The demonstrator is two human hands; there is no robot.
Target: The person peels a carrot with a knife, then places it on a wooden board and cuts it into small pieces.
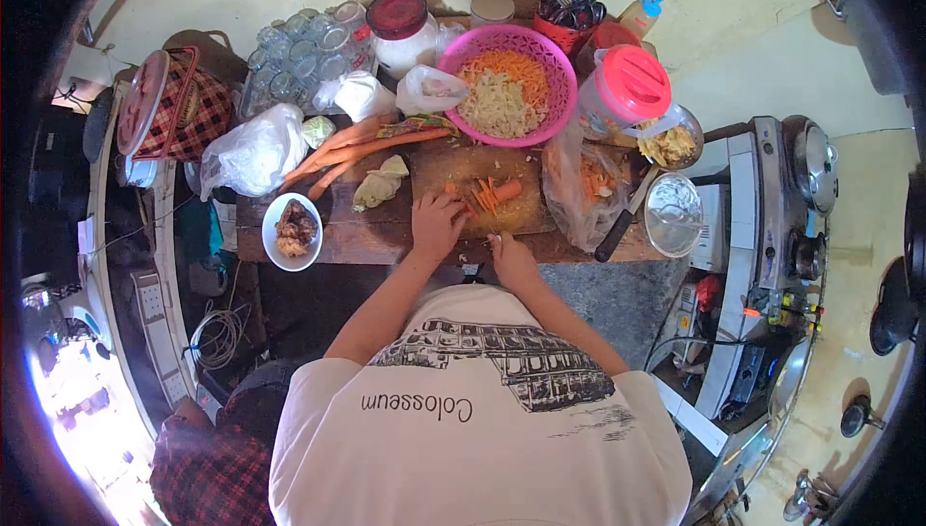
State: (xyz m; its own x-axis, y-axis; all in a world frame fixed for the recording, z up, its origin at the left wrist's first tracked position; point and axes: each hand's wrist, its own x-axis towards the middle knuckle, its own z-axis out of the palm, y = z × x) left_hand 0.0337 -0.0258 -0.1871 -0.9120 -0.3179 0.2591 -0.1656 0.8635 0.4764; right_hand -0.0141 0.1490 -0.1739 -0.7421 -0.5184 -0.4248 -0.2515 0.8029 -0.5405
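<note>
Carrot sticks (486, 198) and a thick carrot piece (508, 190) lie on the wooden cutting board (531, 222). My left hand (439, 223) is at the board's left side, its fingers curled down over orange carrot pieces. Near the board's front edge, my right hand (514, 262) is closed, thumb and forefinger together; what it grips is too hidden to make out. Left of the board lies a pale cabbage chunk (380, 184), with several whole carrots (352, 145) behind it.
Behind the board a pink basket (569, 102) holds shredded carrot and pale shreds. A black-handled knife (614, 235) lies right, beside a plastic bag (569, 193) and a metal bowl (673, 215). At left are a white bowl (272, 244) and a white bag (256, 152). Another person's checked clothing (207, 468) shows lower left.
</note>
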